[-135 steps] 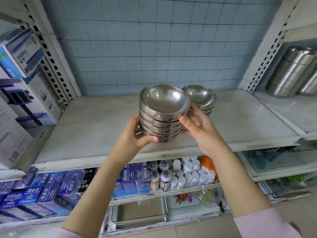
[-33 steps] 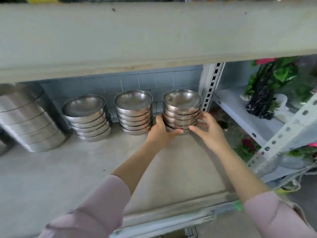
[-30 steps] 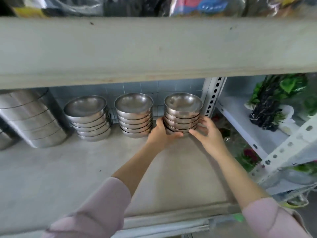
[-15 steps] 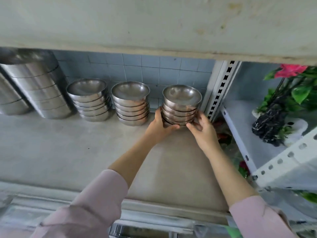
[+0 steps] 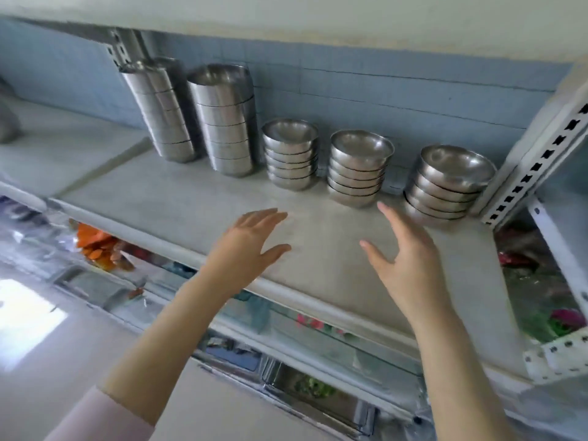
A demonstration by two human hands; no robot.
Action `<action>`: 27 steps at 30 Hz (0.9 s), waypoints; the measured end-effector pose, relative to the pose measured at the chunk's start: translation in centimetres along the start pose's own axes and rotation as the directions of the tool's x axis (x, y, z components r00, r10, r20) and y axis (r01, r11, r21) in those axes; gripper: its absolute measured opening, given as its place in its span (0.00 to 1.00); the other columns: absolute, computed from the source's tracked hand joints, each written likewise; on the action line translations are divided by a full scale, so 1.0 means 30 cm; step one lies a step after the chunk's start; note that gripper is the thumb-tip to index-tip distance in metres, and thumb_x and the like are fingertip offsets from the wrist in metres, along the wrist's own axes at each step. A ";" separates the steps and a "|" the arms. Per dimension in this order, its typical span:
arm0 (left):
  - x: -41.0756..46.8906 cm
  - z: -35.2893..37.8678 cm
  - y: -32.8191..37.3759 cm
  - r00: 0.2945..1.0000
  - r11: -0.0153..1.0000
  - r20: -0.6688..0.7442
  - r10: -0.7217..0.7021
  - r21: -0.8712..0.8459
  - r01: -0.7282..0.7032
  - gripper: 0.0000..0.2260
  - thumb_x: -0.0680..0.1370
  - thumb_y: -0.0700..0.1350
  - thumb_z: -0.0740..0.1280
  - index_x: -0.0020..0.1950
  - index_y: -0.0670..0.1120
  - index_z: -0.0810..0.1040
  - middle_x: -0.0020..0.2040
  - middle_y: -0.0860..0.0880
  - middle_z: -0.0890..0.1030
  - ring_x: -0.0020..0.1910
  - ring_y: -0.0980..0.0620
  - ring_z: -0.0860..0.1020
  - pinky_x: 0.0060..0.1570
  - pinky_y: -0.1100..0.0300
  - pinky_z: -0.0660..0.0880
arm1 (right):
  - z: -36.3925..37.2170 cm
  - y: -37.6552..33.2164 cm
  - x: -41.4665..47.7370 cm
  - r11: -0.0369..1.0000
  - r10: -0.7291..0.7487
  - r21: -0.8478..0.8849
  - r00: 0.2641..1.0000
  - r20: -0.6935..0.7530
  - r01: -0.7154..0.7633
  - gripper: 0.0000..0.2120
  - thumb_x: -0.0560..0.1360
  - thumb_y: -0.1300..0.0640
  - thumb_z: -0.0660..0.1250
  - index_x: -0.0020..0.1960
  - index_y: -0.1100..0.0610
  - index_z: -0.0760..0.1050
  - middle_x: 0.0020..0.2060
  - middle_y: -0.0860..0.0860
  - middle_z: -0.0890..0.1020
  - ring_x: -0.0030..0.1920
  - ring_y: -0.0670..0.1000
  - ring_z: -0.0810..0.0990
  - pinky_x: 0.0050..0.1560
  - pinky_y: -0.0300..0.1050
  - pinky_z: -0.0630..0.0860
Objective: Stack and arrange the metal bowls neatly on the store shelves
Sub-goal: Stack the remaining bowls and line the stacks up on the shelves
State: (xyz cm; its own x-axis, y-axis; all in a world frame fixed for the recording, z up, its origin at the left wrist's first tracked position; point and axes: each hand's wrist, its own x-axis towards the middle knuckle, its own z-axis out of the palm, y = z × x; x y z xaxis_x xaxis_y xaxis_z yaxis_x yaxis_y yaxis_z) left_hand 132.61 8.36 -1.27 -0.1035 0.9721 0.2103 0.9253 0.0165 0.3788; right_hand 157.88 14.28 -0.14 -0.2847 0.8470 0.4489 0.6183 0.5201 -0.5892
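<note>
Three stacks of shallow metal bowls stand in a row at the back of the grey shelf (image 5: 178, 202): the left stack (image 5: 291, 154), the middle stack (image 5: 358, 167) and the right stack (image 5: 448, 183), which sits by the white perforated upright (image 5: 537, 160). My left hand (image 5: 249, 246) hovers over the shelf's front with straight fingers and holds nothing. My right hand (image 5: 402, 259) is also empty, fingers spread, its fingertips a short way in front of the right stack, apart from it.
Two tall columns of deeper metal bowls (image 5: 226, 119) (image 5: 159, 113) stand left of the row. Another shelf board (image 5: 286, 17) hangs close overhead. Glass tanks (image 5: 318, 342) sit on the level below; artificial flowers (image 5: 563, 319) lie to the right.
Both hands have let go of the right stack and drawn back toward the shelf's front. The stack stays beside the upright. The camera has swung left and tilted.
</note>
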 end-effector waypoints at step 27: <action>-0.938 -0.715 -1.338 0.708 0.820 -0.431 -0.559 -0.165 0.547 0.28 0.75 0.62 0.60 0.74 0.53 0.67 0.71 0.56 0.70 0.70 0.54 0.67 0.68 0.58 0.64 | 1.275 -1.424 0.078 0.864 -0.484 0.286 0.841 0.242 0.415 0.29 0.75 0.54 0.71 0.72 0.60 0.68 0.70 0.57 0.73 0.72 0.59 0.68 0.71 0.60 0.66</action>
State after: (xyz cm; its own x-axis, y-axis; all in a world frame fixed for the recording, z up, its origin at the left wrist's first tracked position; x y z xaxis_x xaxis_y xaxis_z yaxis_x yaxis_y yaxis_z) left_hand 90.54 -24.70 -3.07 -0.7479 0.5786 0.3253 0.6422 0.5069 0.5749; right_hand 102.79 -1.77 0.39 -0.7158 0.4870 0.5005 0.2061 0.8322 -0.5148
